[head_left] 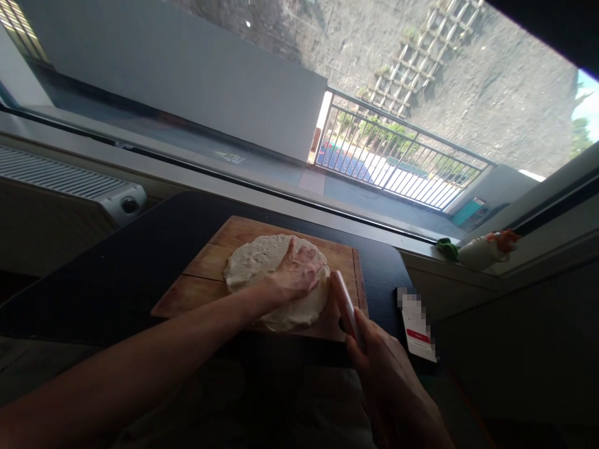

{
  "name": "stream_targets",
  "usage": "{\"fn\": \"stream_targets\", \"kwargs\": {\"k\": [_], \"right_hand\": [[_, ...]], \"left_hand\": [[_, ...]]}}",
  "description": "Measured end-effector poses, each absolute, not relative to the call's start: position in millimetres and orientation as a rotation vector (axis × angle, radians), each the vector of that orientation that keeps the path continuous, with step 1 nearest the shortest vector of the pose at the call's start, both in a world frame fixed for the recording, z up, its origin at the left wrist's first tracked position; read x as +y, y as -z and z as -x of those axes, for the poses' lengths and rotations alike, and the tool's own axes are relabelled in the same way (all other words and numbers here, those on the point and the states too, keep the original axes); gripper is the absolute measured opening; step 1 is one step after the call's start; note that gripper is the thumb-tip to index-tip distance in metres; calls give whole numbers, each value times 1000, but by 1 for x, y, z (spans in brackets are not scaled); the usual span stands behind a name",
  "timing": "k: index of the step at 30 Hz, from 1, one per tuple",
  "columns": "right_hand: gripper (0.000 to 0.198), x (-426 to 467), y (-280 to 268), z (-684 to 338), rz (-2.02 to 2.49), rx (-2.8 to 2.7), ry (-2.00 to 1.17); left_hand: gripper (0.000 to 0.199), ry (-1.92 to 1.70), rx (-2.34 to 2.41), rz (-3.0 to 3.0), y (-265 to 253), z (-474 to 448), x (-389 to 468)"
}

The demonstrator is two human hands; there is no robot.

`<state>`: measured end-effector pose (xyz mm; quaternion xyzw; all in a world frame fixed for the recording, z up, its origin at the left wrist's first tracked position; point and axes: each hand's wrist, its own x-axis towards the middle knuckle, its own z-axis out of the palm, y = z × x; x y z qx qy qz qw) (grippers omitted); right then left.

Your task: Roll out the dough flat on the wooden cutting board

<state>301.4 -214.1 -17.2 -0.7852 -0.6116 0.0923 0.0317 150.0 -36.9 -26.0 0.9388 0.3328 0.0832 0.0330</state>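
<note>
A flat, roughly round sheet of dough (253, 265) with an uneven, bumpy surface lies on a wooden board (201, 259). Spread over the right half of the dough is my left hand (299, 274), fingers apart, pressing or resting on top. My right hand (381, 349) is wrapped around one end of a smooth pinkish rolling pin (344, 299). The pin slants up and to the left, its far end close beside the dough's right edge. Whether that end touches the board I cannot tell.
The board sits on a dark table (131, 262). A phone (416, 324) with a lit screen lies at the table's right edge. Behind are a window sill with a white pot (480, 252), a green item (448, 249), and a radiator (70, 181) at left.
</note>
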Motion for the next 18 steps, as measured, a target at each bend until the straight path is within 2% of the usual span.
{"fn": "stream_targets", "kwargs": {"k": [3, 8, 12, 18], "right_hand": [[52, -206, 12, -306, 2436, -1868, -280], [47, -182, 4, -317, 2307, -1996, -264], [45, -152, 4, -338, 2280, -2019, -63], [35, -101, 17, -352, 2095, -2046, -50]], "left_hand": [[36, -327, 874, -2918, 33, -149, -50], [37, -301, 853, -2895, 32, -146, -49], [38, -351, 1100, -2809, 23, -124, -21], [37, -225, 1354, -2715, 29, -68, 25]]}}
